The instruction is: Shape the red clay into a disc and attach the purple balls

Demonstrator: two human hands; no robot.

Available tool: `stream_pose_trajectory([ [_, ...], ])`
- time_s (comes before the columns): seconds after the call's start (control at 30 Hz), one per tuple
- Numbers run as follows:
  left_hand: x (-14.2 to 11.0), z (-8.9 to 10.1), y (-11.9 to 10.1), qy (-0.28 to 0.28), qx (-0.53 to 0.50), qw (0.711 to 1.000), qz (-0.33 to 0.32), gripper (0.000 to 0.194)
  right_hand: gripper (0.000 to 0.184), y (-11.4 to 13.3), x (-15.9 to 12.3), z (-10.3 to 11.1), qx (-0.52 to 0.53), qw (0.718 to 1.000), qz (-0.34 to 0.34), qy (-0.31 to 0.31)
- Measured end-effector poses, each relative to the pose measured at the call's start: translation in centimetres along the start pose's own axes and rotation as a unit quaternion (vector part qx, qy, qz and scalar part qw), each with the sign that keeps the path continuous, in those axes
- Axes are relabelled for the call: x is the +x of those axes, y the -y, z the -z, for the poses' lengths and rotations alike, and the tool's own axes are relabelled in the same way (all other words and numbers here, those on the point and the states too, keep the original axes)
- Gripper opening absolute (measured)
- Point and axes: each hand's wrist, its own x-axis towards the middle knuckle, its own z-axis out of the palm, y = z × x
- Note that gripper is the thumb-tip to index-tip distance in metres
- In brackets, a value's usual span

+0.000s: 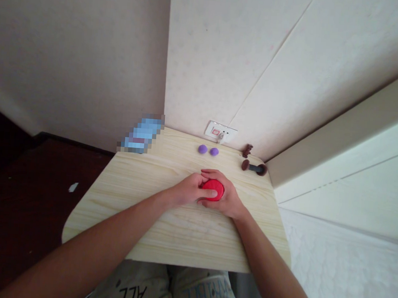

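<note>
A red round lump [214, 186], which looks like modelling clay with a flattened top, lies between my two hands over the middle of the table. My left hand [189, 189] grips it from the left, its thumb pressed across the top. Around the right side curves my right hand [229, 199], with fingers along the far and near edges. The undersides of the lump and several fingertips are hidden. Beyond my hands, two small purple lumps [202, 149] sit side by side.
The pale wood table [185, 243] stands against the wall. At its back right are a dumbbell-shaped piece [254, 168] with brown ends and a small dark brown figure [247, 150]. A wall socket [220, 130] holds a plug. A blurred blue object [142, 135] is at back left.
</note>
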Motion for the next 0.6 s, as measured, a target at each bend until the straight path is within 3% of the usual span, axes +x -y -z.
stream_pose_trajectory([
  [0.13,0.4,-0.2,0.6,-0.051,-0.04,0.998,0.003,0.035,0.05,-0.2,0.0,-0.5,-0.012,0.998,-0.009,-0.058],
  [0.27,0.6,-0.4,1.0,-0.093,-0.052,0.994,-0.001,0.037,0.046,-0.3,0.1,-0.6,-0.041,0.994,-0.013,-0.096],
  [0.6,-0.2,-0.1,-0.3,-0.041,0.059,0.997,-0.008,0.028,0.058,1.1,0.0,0.2,-0.01,1.0,-0.017,-0.012],
])
